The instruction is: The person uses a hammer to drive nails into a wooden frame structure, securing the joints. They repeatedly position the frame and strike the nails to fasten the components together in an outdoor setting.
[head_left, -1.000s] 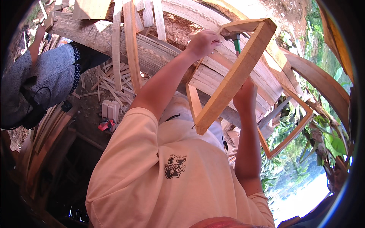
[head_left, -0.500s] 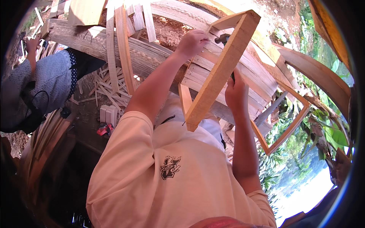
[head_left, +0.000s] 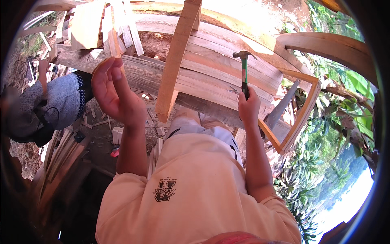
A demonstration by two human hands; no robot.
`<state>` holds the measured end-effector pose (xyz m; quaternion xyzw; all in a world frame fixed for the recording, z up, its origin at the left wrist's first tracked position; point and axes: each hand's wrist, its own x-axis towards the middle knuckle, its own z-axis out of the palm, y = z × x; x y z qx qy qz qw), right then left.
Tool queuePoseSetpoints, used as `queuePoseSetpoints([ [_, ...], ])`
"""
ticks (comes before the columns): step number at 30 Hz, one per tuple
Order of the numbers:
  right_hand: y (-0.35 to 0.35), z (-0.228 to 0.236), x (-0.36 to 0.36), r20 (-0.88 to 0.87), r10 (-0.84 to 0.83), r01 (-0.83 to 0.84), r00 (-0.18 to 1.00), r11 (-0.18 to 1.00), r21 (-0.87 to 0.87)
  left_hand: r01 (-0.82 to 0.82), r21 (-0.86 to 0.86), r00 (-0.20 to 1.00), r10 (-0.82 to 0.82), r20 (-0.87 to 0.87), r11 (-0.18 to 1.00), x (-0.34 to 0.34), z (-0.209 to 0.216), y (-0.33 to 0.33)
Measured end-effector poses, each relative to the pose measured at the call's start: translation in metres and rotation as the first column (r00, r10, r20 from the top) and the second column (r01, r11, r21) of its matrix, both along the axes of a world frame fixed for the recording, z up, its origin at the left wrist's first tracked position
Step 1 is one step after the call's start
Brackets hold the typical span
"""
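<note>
My right hand (head_left: 248, 106) is shut on a hammer (head_left: 243, 69) with a green handle, its steel head pointing up over the stacked planks (head_left: 219, 77). My left hand (head_left: 115, 95) is raised at the left with the fingers apart and nothing visible in it. Between my hands a pale wooden frame bar (head_left: 176, 61) stands tilted against the planks, touched by neither hand. A thin wood strip (head_left: 113, 40) shows just behind my left fingertips.
A second wooden frame (head_left: 302, 110) leans at the right by a grey slat. Another person in a grey sleeve (head_left: 57, 99) works at the left. Wood offcuts litter the ground (head_left: 101, 122); green plants (head_left: 345, 101) fill the right.
Both hands have let go of the wooden frame. My left hand swung out to the left and opened. My right hand now grips the hammer.
</note>
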<state>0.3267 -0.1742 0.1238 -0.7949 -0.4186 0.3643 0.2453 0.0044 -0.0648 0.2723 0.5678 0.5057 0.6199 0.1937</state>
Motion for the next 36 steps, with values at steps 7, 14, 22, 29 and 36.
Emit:
queuePoseSetpoints([
  [7,0.048,0.019,0.013,-0.032,0.085,-0.078,0.996,0.981,0.176,0.308,-0.194,0.845,-0.362,-0.393,0.931,0.157,-0.128,-0.063],
  [14,0.100,-0.027,0.004,0.241,0.450,-0.502,0.860,0.831,0.239,0.153,-0.274,0.773,-0.288,-0.566,0.949,0.147,-0.232,-0.024],
  [22,0.126,-0.085,-0.011,0.243,0.575,-0.619,0.782,0.762,0.191,0.066,-0.303,0.832,-0.220,-0.510,0.951,0.123,-0.228,-0.037],
  [29,0.131,-0.076,-0.007,0.221,0.580,-0.618,0.784,0.759,0.202,0.075,-0.319,0.844,-0.231,-0.483,0.945,0.127,-0.237,-0.022],
  [36,0.109,-0.010,0.012,-0.053,0.437,-0.431,0.898,0.897,0.098,0.107,-0.315,0.747,-0.286,-0.600,0.943,0.157,-0.251,0.023],
])
